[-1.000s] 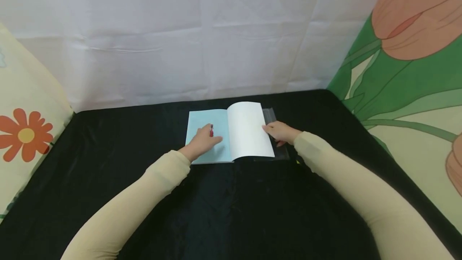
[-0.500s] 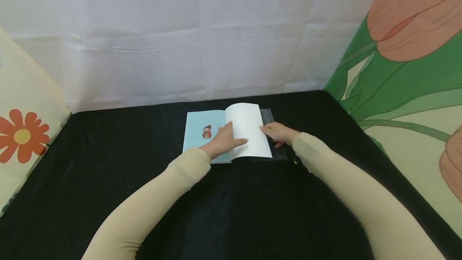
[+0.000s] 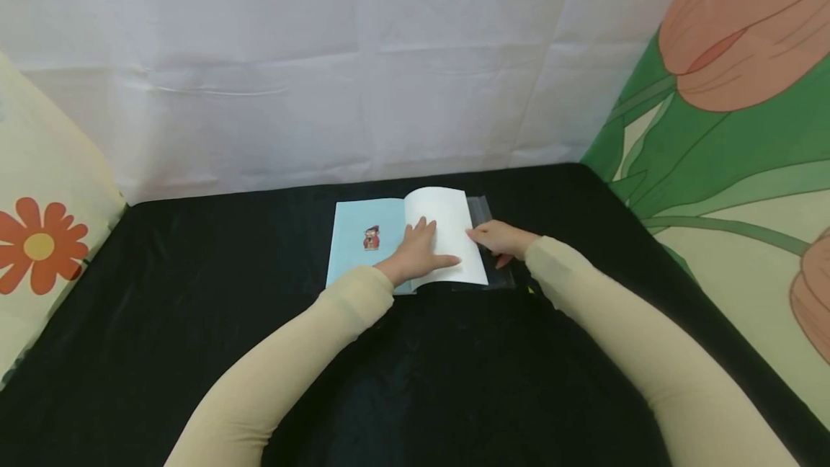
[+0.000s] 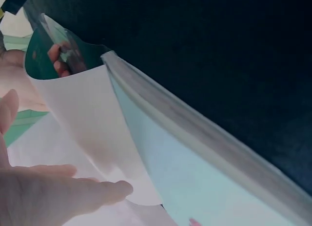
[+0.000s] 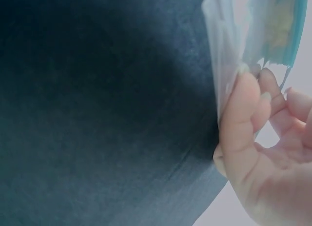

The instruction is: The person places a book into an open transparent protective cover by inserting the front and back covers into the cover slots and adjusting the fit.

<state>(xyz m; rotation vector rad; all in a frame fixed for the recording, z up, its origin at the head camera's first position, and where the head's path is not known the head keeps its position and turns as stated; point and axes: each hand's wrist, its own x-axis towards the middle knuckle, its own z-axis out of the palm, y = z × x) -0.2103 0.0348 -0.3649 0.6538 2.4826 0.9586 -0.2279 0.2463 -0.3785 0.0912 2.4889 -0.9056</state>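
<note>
An open book lies on the black cloth in the head view. Its light blue page point(image 3: 350, 225) at left carries a small printed figure point(image 3: 372, 238). A white leaf point(image 3: 447, 207) curves up at right. Across this leaf near the spine, my left hand point(image 3: 418, 251) rests with fingers straight and thumb spread. At the leaf's right edge, my right hand point(image 3: 501, 238) pinches the border. Beneath that edge shows a clear plastic sleeve point(image 3: 480, 211). In the right wrist view, curled fingers touch the clear plastic point(image 5: 219, 45); how far it wraps the leaf is hidden.
Black cloth point(image 3: 214, 272) covers the table. A white fabric backdrop point(image 3: 259, 92) stands behind it. Patterned cloths flank it, with an orange flower point(image 3: 45, 243) at left and a large tulip point(image 3: 746, 34) at right. A small yellow item point(image 3: 532, 290) peeks out beside the right sleeve.
My left hand has moved right from the blue page onto the white leaf, uncovering the printed figure. The right hand stays at the leaf's edge.
</note>
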